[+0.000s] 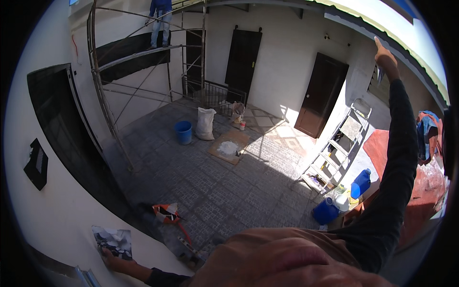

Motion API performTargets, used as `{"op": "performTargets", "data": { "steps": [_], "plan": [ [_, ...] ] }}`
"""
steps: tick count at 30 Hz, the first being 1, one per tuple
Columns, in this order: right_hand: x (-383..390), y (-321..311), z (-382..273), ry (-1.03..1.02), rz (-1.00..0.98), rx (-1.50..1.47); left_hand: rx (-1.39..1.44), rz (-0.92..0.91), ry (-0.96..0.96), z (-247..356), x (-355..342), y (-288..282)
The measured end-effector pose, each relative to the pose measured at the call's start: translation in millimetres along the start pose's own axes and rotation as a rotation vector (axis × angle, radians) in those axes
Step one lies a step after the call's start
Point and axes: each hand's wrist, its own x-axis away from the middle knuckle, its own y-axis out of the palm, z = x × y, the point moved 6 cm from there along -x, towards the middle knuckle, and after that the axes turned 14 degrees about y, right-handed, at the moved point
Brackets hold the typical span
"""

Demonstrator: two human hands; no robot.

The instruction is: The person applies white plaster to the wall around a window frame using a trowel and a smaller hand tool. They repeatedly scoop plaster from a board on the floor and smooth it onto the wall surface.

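My left hand (116,263) is low by the white wall at the left. Its fingers are closed at the lower edge of a flat piece (114,240) mottled grey and white; its exact kind is unclear. My right hand (386,58) is raised high at the right, arm stretched out, in front of the roof edge. The index finger points upward and the other fingers are curled. Something small and pale (380,75) shows below them, too small to name.
A person (161,21) stands on a scaffold (138,55) at the back left. A blue bucket (183,133), white sack (205,123) and board with pale powder (217,154) are on the paved floor. A stepladder (334,150) leans right, near blue containers (326,211). An orange-and-white bag (165,213) lies nearby.
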Motion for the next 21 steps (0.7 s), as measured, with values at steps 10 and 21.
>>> {"op": "performTargets", "data": {
  "steps": [10,21],
  "plan": [
    [117.9,-6.5,-328.5,-0.423,-0.095,-0.202,0.204,-0.064,-0.153,15.1,2.2,2.6],
    [18.2,25.8,-271.6,-0.153,-0.031,-0.432,0.208,-0.251,-0.060,45.4,29.8,53.3]
  ]
}}
